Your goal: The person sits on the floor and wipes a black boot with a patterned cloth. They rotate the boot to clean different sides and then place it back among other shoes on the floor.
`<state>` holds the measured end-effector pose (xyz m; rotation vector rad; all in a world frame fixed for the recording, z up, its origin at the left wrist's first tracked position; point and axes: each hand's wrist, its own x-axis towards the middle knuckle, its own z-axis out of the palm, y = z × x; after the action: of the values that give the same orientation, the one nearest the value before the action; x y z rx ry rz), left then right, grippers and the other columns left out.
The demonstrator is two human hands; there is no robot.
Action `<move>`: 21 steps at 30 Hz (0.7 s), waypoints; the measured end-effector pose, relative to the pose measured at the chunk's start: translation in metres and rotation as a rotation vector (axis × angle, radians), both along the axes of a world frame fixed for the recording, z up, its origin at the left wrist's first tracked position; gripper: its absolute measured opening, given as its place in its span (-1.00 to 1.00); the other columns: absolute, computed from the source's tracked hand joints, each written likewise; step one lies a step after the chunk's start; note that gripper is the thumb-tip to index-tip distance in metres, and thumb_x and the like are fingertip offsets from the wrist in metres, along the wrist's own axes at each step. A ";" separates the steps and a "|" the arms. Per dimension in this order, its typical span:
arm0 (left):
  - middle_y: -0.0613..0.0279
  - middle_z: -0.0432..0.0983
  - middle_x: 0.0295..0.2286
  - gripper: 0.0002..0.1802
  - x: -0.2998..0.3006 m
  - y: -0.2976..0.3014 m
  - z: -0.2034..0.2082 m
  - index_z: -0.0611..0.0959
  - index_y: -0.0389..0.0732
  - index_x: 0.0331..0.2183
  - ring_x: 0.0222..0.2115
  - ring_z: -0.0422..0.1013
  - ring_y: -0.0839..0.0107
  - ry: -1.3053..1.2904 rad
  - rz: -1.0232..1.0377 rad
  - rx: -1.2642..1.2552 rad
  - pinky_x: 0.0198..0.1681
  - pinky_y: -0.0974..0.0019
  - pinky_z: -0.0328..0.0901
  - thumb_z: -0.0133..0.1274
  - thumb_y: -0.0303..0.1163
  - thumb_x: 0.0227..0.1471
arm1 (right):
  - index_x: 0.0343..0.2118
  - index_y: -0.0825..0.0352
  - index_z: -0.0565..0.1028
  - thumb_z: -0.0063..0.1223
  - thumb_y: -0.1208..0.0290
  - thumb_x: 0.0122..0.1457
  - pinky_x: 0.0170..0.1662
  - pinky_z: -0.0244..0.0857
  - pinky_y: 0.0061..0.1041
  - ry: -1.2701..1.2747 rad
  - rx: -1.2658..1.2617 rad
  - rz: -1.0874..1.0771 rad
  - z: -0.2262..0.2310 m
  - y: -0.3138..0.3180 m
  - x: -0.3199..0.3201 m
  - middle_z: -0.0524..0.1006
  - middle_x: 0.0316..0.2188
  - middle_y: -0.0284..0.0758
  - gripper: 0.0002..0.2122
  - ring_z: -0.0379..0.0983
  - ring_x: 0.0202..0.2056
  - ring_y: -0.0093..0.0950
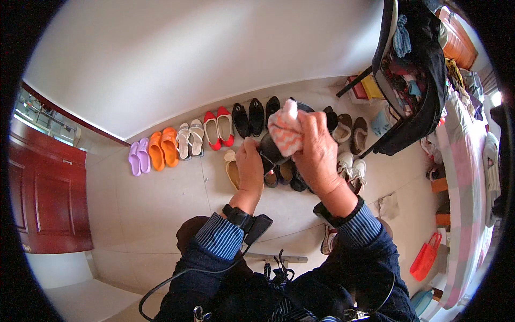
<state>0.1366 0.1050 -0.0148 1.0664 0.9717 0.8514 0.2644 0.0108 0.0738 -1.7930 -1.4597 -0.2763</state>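
Note:
My left hand (250, 166) is closed around the edge of a black shoe (272, 150), held up above the floor in front of me. In my right hand (316, 153) is a bunched cloth (285, 130), white with an orange zigzag pattern. The cloth is against or just over the shoe's upper; it and my right hand hide much of the shoe. Behind my hands stand black flat shoes (248, 119). Beside my left hand sits a beige flat shoe (232, 167). More dark shoes (286, 172) show partly between my wrists.
Along the wall run purple slippers (139, 156), orange slippers (163, 149), pale sandals (190, 139) and red flats (218, 129). White sneakers (351, 170) are right of my hands. A clothes-laden black chair (410, 91), a bed (460, 188) and a red bag (425, 256) stand right; a door (48, 188) left.

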 end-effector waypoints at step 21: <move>0.31 0.34 -0.62 -0.44 -0.010 0.014 0.022 0.49 -0.27 -0.53 -0.55 0.25 0.51 0.208 -0.003 0.383 -0.46 0.31 0.24 -0.23 -0.08 0.39 | -0.21 0.21 0.51 0.20 0.56 -0.09 -0.28 0.48 -0.30 0.030 -0.048 0.052 -0.004 -0.014 -0.024 0.43 -0.30 -0.27 -0.69 0.50 -0.26 -0.26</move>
<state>0.1268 0.1189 0.0068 1.5078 1.0011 0.9611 0.2408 -0.0035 0.0694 -1.7863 -1.5013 -0.1891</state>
